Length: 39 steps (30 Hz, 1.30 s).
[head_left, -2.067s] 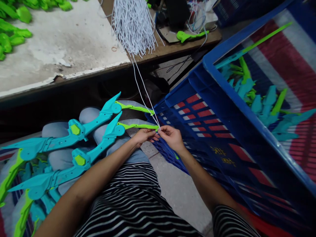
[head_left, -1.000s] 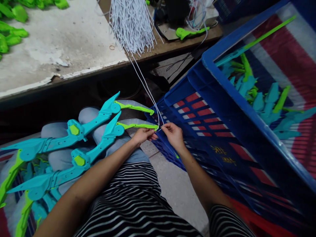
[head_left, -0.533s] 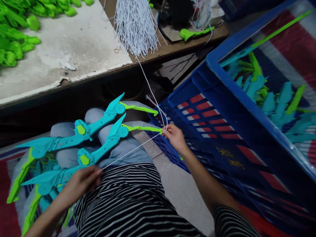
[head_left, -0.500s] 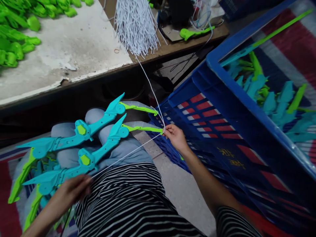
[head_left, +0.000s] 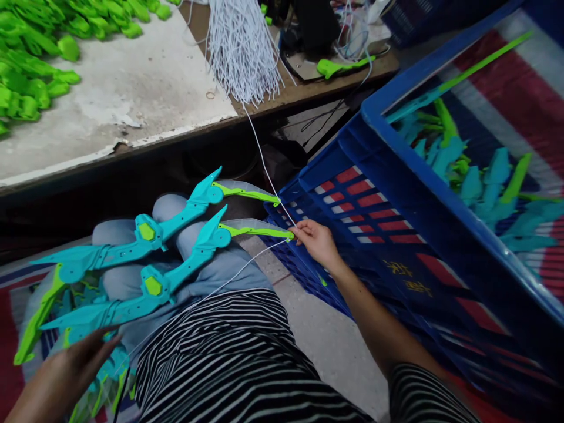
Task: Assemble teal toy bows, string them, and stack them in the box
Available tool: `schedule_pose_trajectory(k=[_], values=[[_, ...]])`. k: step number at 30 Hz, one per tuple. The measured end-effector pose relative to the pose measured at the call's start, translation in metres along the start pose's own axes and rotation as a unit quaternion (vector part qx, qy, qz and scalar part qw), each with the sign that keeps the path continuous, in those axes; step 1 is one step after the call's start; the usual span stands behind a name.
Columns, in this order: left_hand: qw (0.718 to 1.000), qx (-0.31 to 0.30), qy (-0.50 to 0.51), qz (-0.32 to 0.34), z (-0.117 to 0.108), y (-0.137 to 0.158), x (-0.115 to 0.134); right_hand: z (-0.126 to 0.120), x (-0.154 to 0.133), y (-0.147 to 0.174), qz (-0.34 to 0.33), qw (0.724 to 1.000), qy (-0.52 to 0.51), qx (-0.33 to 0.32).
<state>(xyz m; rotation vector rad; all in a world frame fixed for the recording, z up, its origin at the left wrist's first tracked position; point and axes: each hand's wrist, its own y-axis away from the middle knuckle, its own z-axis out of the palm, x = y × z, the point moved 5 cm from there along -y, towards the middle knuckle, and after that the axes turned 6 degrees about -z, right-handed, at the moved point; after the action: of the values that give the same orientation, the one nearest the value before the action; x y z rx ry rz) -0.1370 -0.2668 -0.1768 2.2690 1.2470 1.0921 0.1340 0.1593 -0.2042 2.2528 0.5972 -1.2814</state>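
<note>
Two turquoise toy bows, a far one point(head_left: 126, 254) and a near one point(head_left: 194, 258), lie side by side across my lap. Both have lime-green limb ends. My right hand point(head_left: 318, 239) is closed in a pinch at the near bow's right green tip, with a thin white elastic cord point(head_left: 263, 157) at its fingertips. From that tip the cord's other length hangs slack across the lap to the lower left. Blurred by motion, my left hand point(head_left: 73, 367) is beside the near bow's left end; whether it touches the cord cannot be made out.
White cords point(head_left: 244, 53) hang bundled at the table's edge. Lime-green parts point(head_left: 33, 64) are heaped on the worn white board point(head_left: 145, 82). A blue crate point(head_left: 374, 117) at right holds more turquoise and green bows. Another green part point(head_left: 335, 67) lies near tangled wires.
My left hand has moved down and left, and the cord on that side has gone from taut to slack. The right hand keeps its pinch at the near bow's tip.
</note>
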Motion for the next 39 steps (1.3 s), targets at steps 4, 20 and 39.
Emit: schedule_pose_trajectory(k=[4, 20, 39], values=[[0.969, 0.169, 0.010, 0.178, -0.007, -0.059, 0.129, -0.007, -0.024, -0.015, -0.108, 0.990, 0.055, 0.075], [0.956, -0.133, 0.202, 0.166, 0.071, -0.143, 0.240, 0.016, -0.028, -0.044, -0.074, 0.988, -0.078, 0.115], [0.850, -0.327, 0.412, 0.020, 0.166, -0.197, 0.310, 0.020, -0.041, -0.047, -0.176, 0.971, 0.119, 0.114]])
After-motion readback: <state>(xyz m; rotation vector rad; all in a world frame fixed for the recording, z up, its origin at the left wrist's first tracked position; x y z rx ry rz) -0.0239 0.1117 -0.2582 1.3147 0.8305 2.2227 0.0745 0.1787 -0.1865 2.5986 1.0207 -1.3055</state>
